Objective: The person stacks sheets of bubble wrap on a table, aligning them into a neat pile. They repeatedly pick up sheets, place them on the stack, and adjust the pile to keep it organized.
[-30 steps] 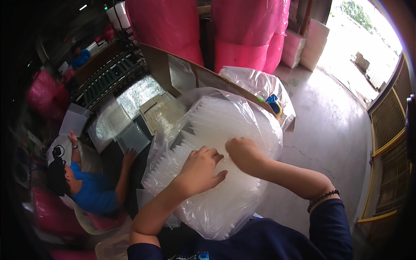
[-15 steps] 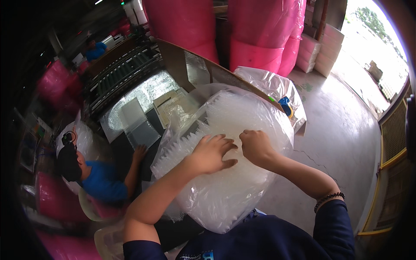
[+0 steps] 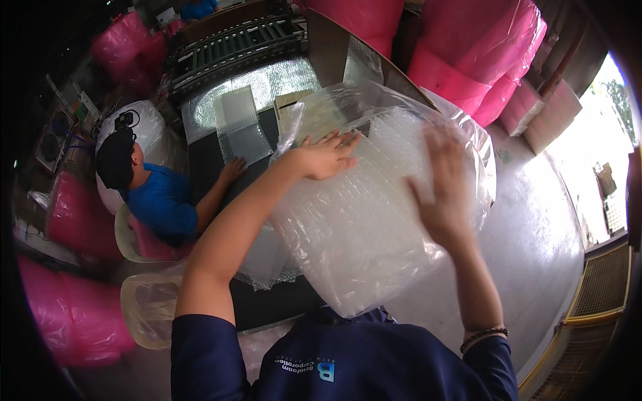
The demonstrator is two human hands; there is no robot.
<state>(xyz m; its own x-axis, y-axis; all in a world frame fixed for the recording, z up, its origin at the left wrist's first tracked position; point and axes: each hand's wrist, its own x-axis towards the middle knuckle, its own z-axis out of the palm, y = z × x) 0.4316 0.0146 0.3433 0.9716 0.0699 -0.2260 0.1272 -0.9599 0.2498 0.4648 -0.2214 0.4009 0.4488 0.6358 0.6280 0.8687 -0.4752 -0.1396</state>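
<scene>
Left hand lies flat, fingers spread, on the clear bag of bubble wrap. Right hand presses its right side, fingers spread. A seated co-worker works far left.

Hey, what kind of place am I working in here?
Most likely a packaging workshop or small warehouse: big pink plastic-wrapped rolls stand at the back, bubble-wrap sheets lie on a dark worktable, and both hands press a clear bag of bubble wrap.

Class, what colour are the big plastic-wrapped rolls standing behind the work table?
Bright pink big plastic-wrapped rolls, clearest at the top of the head view.
</scene>
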